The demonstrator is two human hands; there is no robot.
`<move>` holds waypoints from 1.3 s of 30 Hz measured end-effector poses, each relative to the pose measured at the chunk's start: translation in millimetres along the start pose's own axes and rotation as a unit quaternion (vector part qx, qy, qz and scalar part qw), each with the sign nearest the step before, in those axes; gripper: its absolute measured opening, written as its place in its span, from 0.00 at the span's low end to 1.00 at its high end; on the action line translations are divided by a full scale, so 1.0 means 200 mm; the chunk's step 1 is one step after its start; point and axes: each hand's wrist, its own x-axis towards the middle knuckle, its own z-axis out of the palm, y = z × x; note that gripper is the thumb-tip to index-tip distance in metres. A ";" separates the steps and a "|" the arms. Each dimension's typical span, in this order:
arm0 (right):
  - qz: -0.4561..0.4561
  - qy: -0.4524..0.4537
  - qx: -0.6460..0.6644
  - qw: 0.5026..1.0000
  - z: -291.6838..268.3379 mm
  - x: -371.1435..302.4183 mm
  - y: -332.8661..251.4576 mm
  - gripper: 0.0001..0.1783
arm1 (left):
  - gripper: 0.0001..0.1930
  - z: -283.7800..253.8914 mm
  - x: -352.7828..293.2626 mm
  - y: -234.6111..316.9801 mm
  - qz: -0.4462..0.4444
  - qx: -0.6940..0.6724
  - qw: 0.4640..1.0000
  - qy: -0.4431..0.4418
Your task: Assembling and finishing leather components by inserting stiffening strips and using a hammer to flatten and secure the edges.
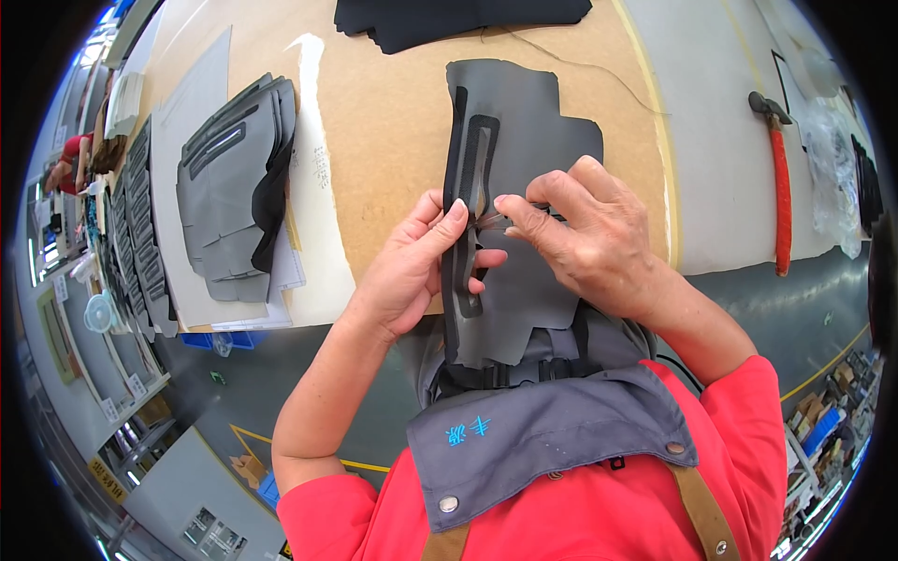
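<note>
A grey sheet-material panel (524,103) with a stepped right edge lies partly on the table and partly over its front edge. A long slot framed in black (483,126) runs down its left part. My left hand (402,266) grips the panel beside this slot, thumb on top, with fingertips showing through the opening. My right hand (599,234) hovers just above the panel with thumb and forefinger pinched together. Fine, thread-like strands (488,221) stretch from the slot to those fingertips. Something thin and dark shows beneath the right fingers; its kind is unclear.
A stack of similar grey panels (220,215) lies to the left, with black pieces (458,13) at the far edge. On the right are a hammer with a red handle (782,196) and clear plastic wrap (831,178). Another person (70,168) is at the far left.
</note>
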 end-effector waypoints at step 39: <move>0.460 0.034 -0.051 0.886 -0.30 -0.42 0.59 0.19 | 0.18 0.03 -0.12 0.37 0.474 0.362 0.775 0.210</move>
